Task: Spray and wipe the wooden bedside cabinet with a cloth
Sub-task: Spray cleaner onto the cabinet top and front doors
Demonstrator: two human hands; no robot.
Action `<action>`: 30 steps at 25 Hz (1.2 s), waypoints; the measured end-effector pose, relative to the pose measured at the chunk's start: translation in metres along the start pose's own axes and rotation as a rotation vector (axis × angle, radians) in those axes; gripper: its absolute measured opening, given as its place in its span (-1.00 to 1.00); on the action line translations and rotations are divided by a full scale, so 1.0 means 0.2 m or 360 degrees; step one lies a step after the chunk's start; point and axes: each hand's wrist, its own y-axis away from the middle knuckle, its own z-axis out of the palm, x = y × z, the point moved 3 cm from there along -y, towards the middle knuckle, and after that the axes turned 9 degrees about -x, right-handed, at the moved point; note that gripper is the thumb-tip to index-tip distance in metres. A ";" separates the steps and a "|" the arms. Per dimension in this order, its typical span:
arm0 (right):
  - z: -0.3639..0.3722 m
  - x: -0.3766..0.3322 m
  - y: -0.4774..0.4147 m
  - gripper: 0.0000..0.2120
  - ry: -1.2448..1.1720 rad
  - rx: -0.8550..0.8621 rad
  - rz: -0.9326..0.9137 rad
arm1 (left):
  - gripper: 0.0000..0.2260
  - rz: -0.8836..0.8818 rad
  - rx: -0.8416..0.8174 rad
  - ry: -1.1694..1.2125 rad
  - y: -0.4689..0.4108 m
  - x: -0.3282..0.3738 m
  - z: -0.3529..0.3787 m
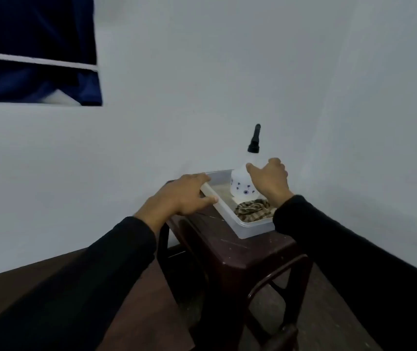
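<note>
A clear plastic tray (250,228) sits on a dark brown stool-like cabinet (237,254) in the room's corner. Inside the tray stand a white spray bottle (240,184) with a black nozzle and a crumpled brown checked cloth (251,210). My left hand (184,195) grips the tray's left rim, fingers over the edge and thumb along the outside. My right hand (270,179) is curled round the bottle's right side, covering part of it.
White walls meet in a corner right behind the cabinet. A window with a dark blue curtain (35,49) is at upper left. Brown floor (38,272) lies to the left and below. The cabinet's legs and curved braces (273,282) show underneath.
</note>
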 end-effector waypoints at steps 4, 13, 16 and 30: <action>0.05 0.01 -0.22 -0.40 -0.0281 -0.0128 0.0027 | -0.43 -0.0042 -0.0195 0.0043 -0.17 0.01 0.06; 0.05 -0.14 -0.30 -0.78 -0.0535 -0.0212 -0.0275 | -0.33 -0.0183 -0.0186 -0.0073 0.04 -0.05 -0.04; -0.03 -0.40 -0.08 -0.80 -0.0543 -0.0145 -0.0594 | -0.37 -0.0357 -0.0130 -0.0169 0.37 -0.15 -0.16; 0.83 -0.72 1.55 -0.63 -0.0510 -0.1225 -0.0757 | -0.39 -0.1113 0.0036 -0.0076 2.00 -0.68 -0.14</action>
